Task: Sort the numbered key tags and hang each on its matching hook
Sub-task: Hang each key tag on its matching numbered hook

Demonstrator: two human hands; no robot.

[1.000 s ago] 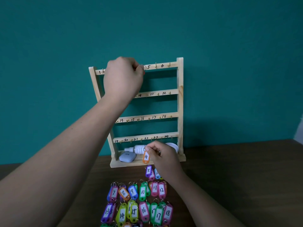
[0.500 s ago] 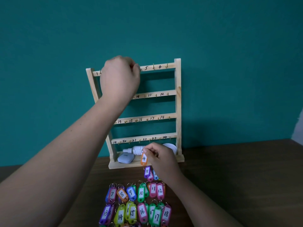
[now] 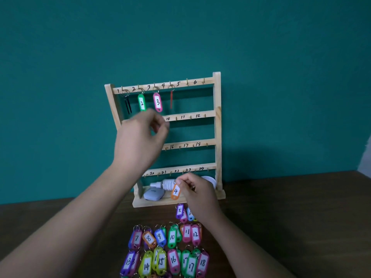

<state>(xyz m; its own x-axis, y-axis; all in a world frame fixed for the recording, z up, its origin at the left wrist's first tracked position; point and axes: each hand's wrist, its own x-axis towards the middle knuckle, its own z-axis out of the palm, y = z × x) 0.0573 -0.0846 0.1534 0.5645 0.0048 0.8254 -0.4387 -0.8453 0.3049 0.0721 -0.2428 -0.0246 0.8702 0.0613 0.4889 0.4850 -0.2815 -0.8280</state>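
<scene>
**key tag rack with two hands at work**

- left hand (image 3: 138, 141): raised before the wooden rack (image 3: 217, 137), at 9 o'clock from its middle and just under the hung tags. fingers half curled, thumb and forefinger a little apart, nothing seen between them. somewhat blurred.
- right hand (image 3: 197, 194): at 6 o'clock of the rack, before the base shelf. thumb and forefinger pinch the ring of orange tag 4 (image 3: 175, 191), which hangs at 9 o'clock of the hand, clear of the table (image 3: 281, 227).
- top rail:
  - hook 1: black tags (image 3: 128, 106), edge-on.
  - hook 2: green tag 2 (image 3: 142, 103).
  - hook 3: pink tag 3 (image 3: 157, 102).
  - hook 4: a red tag (image 3: 171, 99), edge-on, number unreadable.
- base shelf: white bottle (image 3: 162, 185) on its side. pale case (image 3: 153, 194) at 7 o'clock of it.
- loose tags (image 3: 172, 237): on the table at 6 o'clock of the rack, in rows. 5 and 6 lie nearest the rack, beside the right wrist, then 7 to 12, then 13 to 18.
</scene>
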